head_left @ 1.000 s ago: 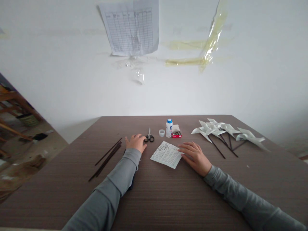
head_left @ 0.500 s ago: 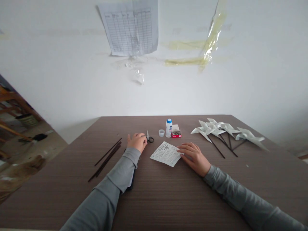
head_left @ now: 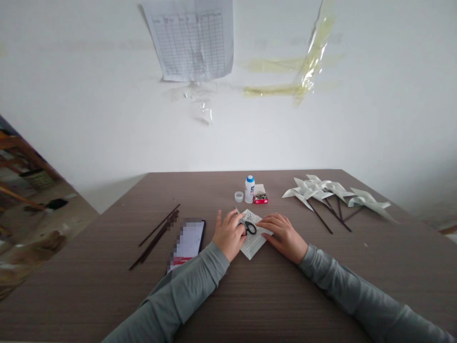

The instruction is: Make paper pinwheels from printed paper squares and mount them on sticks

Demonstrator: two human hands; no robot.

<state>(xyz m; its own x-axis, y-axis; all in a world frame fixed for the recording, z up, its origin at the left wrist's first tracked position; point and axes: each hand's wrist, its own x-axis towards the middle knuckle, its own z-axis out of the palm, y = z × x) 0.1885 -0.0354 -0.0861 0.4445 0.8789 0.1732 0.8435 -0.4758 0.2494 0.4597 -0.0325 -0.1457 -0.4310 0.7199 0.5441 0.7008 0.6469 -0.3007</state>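
Observation:
My left hand (head_left: pixel 229 234) is closed on a pair of scissors (head_left: pixel 251 228) with black handles, its forefinger raised. The blades point away, toward the back of the table, and are partly hidden by the fingers. Under the scissors lies a square sheet of printed paper (head_left: pixel 253 247) with a drawing near its far corner. My right hand (head_left: pixel 283 236) rests at the sheet's right corner, its fingers stretched out and thumb apart. Its fingertips reach close to the scissor handles; whether they touch is unclear.
A white bottle with a blue top (head_left: pixel 250 189), a clear cup (head_left: pixel 239 196) and a red box of small metal pieces (head_left: pixel 260 199) stand behind the paper. Paper pinwheels (head_left: pixel 330 189) lie right. Dark sticks (head_left: pixel 157 238) and a phone (head_left: pixel 189 240) lie left.
My left hand has moved right, bringing the scissors from the table over the paper. The phone is uncovered. The sheet has turned slightly, and my right hand has stayed at its corner.

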